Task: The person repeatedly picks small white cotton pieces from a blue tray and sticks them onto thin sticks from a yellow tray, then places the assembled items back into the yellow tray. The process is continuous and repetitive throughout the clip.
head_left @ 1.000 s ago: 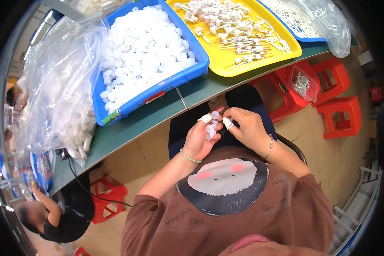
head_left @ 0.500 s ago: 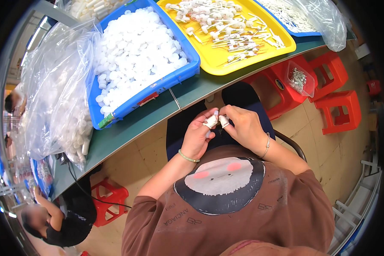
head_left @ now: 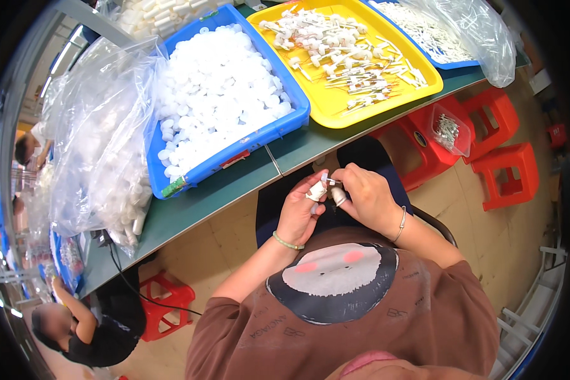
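Observation:
My left hand is above my lap with its fingers closed on a small white plastic piece. White wrapping covers its thumb, and another small whitish bit shows low between its fingers. Close on the right, my right hand pinches a thin, light-coloured part against that piece. Its thumb also wears a white cover. The exact shape of both parts is too small to make out.
On the green table stand a blue tray of white plastic caps, a yellow tray of wired white parts and a plastic bag. Red stools and a small clear box are right. A person works at left.
The view has shifted slightly, so the scene sits lower and to the right. My hands stay together; the thin part between my right fingers and the white piece now shows more clearly.

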The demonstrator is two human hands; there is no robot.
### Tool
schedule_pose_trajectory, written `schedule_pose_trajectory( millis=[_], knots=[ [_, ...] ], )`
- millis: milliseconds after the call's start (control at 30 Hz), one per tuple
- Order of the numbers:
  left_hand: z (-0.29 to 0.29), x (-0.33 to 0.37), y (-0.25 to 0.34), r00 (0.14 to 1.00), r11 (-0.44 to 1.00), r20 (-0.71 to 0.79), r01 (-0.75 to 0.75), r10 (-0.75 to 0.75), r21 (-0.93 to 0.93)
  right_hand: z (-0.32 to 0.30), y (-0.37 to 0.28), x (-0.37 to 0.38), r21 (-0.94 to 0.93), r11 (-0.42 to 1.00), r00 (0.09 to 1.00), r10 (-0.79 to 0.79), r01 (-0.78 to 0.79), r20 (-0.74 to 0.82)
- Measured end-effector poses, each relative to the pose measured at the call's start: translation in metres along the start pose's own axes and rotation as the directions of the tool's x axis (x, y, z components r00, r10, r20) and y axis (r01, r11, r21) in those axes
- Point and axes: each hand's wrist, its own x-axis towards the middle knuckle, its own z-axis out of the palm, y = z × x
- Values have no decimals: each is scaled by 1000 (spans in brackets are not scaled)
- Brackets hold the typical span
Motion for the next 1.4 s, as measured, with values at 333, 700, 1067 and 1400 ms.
schedule_pose_trajectory(
  millis=[333, 700, 1067, 1400],
  knots=[
    [-1, -3, 2, 997, 999, 58, -42, 42, 3, 4, 4, -1, 91, 995, 998, -45, 49, -50],
    [-3, -1, -1, 996, 995, 56, -71, 67, 77, 10, 0, -6, 325, 944, 998, 60, -48, -25],
    [1, -5, 1, 994, 979, 62, -99, 89, 176, 2, 4, -5, 637, 646, 906, 261, -421, 334],
    [11, -1, 7, 995, 997, 85, -41, 47, -71, -10, -17, 10, 548, 803, 972, 209, -233, 107]
  ],
)
